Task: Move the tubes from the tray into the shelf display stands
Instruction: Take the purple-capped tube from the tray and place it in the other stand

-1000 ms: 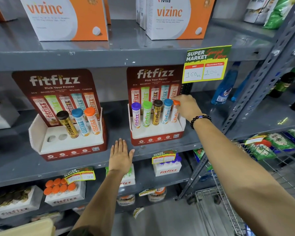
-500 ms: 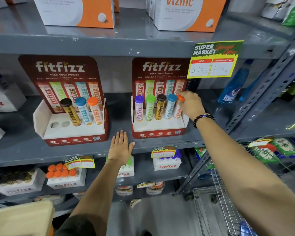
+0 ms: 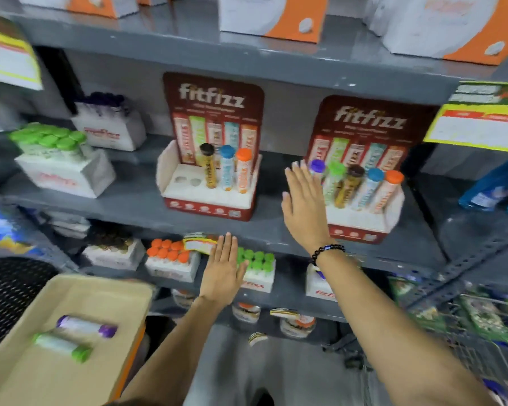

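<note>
A beige tray (image 3: pixel 71 382) at the lower left holds a purple-capped tube (image 3: pixel 86 328) and a green-capped tube (image 3: pixel 61 345), both lying flat. On the grey shelf, the left display stand (image 3: pixel 208 200) carries three upright tubes and shows two vacant holes (image 3: pixel 187 181). The right display stand (image 3: pixel 361 221) is filled with several tubes. My right hand (image 3: pixel 304 208) is open, fingers spread, just left of the right stand and holding nothing. My left hand (image 3: pixel 224 266) is open, flat against the shelf's front edge below the left stand.
White boxes of green-capped (image 3: pixel 62 168) and purple-capped tubes (image 3: pixel 109 127) sit at the shelf's left. More boxes of tubes (image 3: pixel 170 259) fill the shelf below. A wire cart (image 3: pixel 481 332) stands at the right, a black mesh surface (image 3: pixel 9 294) at the left, price tags (image 3: pixel 478 124) hang above.
My right hand let go of the orange-capped tube in the right stand and drew back to the left, open. The view swung left and down, bringing the tray into sight.
</note>
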### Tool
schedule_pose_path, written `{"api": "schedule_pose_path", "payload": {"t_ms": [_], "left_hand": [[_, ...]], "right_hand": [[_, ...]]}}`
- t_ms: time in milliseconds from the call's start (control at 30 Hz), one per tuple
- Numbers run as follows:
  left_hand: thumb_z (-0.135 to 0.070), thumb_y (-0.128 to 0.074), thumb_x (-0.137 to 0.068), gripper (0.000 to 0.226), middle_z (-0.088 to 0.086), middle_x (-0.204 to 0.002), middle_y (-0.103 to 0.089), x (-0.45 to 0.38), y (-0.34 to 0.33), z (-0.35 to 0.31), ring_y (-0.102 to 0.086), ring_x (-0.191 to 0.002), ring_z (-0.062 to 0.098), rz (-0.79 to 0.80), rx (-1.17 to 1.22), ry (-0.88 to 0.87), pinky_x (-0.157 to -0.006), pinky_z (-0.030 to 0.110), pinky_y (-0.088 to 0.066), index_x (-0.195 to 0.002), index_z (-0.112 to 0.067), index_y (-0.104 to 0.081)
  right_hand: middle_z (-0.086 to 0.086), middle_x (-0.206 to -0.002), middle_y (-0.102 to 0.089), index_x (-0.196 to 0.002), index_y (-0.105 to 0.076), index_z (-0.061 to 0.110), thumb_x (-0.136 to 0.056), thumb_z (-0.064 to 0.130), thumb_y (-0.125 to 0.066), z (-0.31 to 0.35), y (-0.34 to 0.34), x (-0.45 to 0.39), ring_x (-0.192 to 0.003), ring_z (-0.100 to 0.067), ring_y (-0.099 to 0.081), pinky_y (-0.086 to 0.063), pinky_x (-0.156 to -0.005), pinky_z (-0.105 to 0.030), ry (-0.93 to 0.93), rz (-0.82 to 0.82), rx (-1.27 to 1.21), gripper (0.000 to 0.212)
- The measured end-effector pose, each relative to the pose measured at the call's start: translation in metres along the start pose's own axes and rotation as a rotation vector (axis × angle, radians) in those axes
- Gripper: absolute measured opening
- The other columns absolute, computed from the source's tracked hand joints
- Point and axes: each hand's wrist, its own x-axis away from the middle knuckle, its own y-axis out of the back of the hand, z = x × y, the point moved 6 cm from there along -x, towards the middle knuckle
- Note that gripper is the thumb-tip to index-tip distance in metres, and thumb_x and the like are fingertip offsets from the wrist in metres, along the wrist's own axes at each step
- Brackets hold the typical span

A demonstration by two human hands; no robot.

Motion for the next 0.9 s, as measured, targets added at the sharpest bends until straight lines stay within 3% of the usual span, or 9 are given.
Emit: {"api": "schedule_pose_path", "payload": {"t_ms": [67,133,233,367,433,500,567,700,900], "left_hand": [[-0.038,-0.029,-0.099,0.061,0.017,-0.155,-0.007,0.033,0.013,0.035,-0.001,-0.144,0.031,-0.038,0.005,0.095,-0.115,0.037,0.009,-0.145,-0.003,-0.009],[-0.041,-0.018,-0.099,0.061,0.022,-0.151,-0.022,0.071,0.026,0.071,-0.018,-0.141,0.036,-0.073,0.003,0.216,-0.115,0.043,-0.012,-0.142,0.001,-0.021],[-0.045,-0.001,-0.096,0.077,0.029,-0.132,-0.05,0.131,0.035,0.125,-0.048,-0.121,0.045,-0.095,0.055,0.429,-0.096,0.058,-0.04,-0.127,0.01,-0.046],[-0.037,-0.023,-0.094,0.061,0.029,-0.125,-0.056,0.203,0.023,0.18,-0.055,-0.114,0.044,-0.038,0.045,0.699,-0.087,0.056,-0.048,-0.12,0.01,-0.053],[-0.035,-0.03,-0.091,0.058,0.029,-0.131,-0.051,0.233,0.01,0.196,-0.05,-0.12,0.043,-0.027,0.057,0.795,-0.096,0.053,-0.043,-0.125,0.008,-0.049],[-0.038,-0.029,-0.097,0.06,0.027,-0.148,-0.026,0.258,-0.006,0.208,-0.025,-0.137,0.04,-0.028,0.076,0.896,-0.114,0.046,-0.018,-0.139,0.006,-0.026],[-0.041,-0.02,-0.099,0.062,0.022,-0.154,-0.008,0.275,-0.024,0.217,-0.005,-0.143,0.036,-0.038,0.102,1.002,-0.116,0.04,0.002,-0.143,0.001,-0.009],[-0.041,-0.018,-0.097,0.064,0.027,-0.149,-0.021,0.281,-0.051,0.227,-0.017,-0.139,0.042,-0.061,0.153,1.143,-0.115,0.048,-0.01,-0.14,0.007,-0.021],[-0.035,-0.028,-0.099,0.06,0.024,-0.153,-0.015,0.274,-0.091,0.241,-0.01,-0.142,0.037,-0.071,0.252,1.259,-0.116,0.039,0.0,-0.142,0.004,-0.013]], "right_hand": [[-0.021,-0.143,-0.044,-0.133,-0.044,-0.002,-0.091,0.011,-0.043,0.047,-0.029,0.002,-0.136,-0.036,-0.035,-0.018,-0.114,-0.047,0.095,0.078,-0.055,0.044],[-0.022,-0.14,-0.046,-0.132,-0.045,-0.003,-0.089,0.01,-0.044,0.096,-0.058,0.007,-0.135,-0.038,-0.036,-0.02,-0.114,-0.049,0.189,0.171,-0.107,0.045],[-0.024,-0.138,-0.048,-0.129,-0.047,-0.005,-0.086,0.005,-0.051,0.165,-0.1,0.019,-0.132,-0.04,-0.04,-0.029,-0.111,-0.054,0.33,0.279,-0.174,0.045],[-0.023,-0.136,-0.051,-0.128,-0.049,-0.007,-0.085,0.006,-0.056,0.25,-0.157,0.048,-0.131,-0.04,-0.041,-0.032,-0.109,-0.055,0.553,0.463,-0.196,0.045],[-0.022,-0.134,-0.053,-0.126,-0.05,-0.005,-0.085,0.005,-0.053,0.283,-0.184,0.064,-0.131,-0.037,-0.042,-0.031,-0.109,-0.05,0.632,0.549,-0.215,0.043],[-0.022,-0.128,-0.058,-0.121,-0.053,-0.004,-0.082,0.003,-0.053,0.311,-0.21,0.081,-0.129,-0.036,-0.044,-0.033,-0.107,-0.046,0.712,0.62,-0.233,0.04],[-0.019,-0.131,-0.055,-0.126,-0.049,-0.001,-0.082,0.005,-0.051,0.333,-0.238,0.1,-0.131,-0.032,-0.041,-0.03,-0.109,-0.042,0.781,0.729,-0.222,0.044],[-0.02,-0.13,-0.054,-0.129,-0.045,0.001,-0.084,0.009,-0.053,0.362,-0.297,0.127,-0.125,-0.032,-0.044,-0.034,-0.105,-0.041,0.822,0.928,-0.204,0.047],[-0.021,-0.119,-0.056,-0.125,-0.044,0.005,-0.093,0.016,-0.041,0.379,-0.365,0.144,-0.106,-0.039,-0.053,-0.044,-0.082,-0.042,0.623,1.12,-0.256,0.033]]}}
